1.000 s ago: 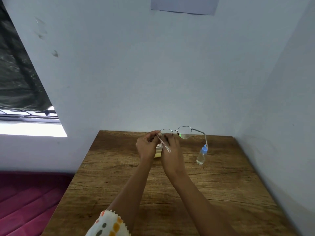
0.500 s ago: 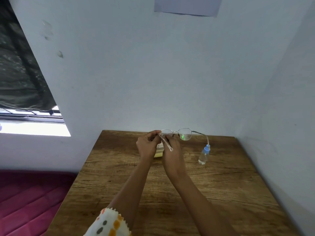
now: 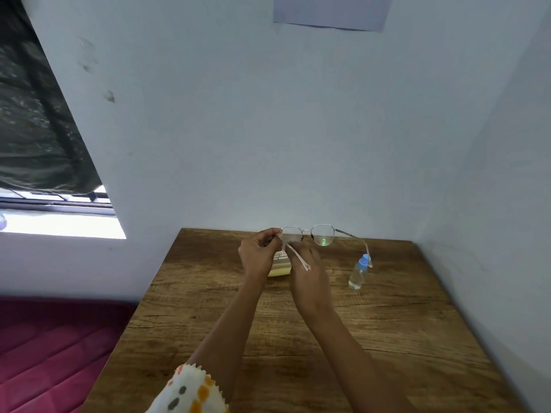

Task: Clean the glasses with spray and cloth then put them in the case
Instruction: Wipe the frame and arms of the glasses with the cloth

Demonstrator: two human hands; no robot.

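Thin metal-rimmed glasses (image 3: 322, 234) are held up over the far part of the wooden table (image 3: 387, 338), temples unfolded. My left hand (image 3: 257, 252) pinches the frame at its left hinge. My right hand (image 3: 307, 259) has its fingers at the left lens, behind the near temple. A small clear spray bottle with a blue cap (image 3: 358, 272) stands on the table to the right, under the far temple's tip. A yellowish flat item with print (image 3: 280, 267) lies on the table, mostly hidden behind my hands. A white cloth with orange and dark dots (image 3: 190, 391) lies over my left forearm.
The table stands in a corner, with pale walls behind it and on the right. A window with a dark curtain (image 3: 35, 138) is at the left. A dark red mattress (image 3: 44, 353) lies left of the table, lower down.
Both hands stay on the glasses in nearly the same pose. The view has shifted slightly, and the glasses sit a little more level.
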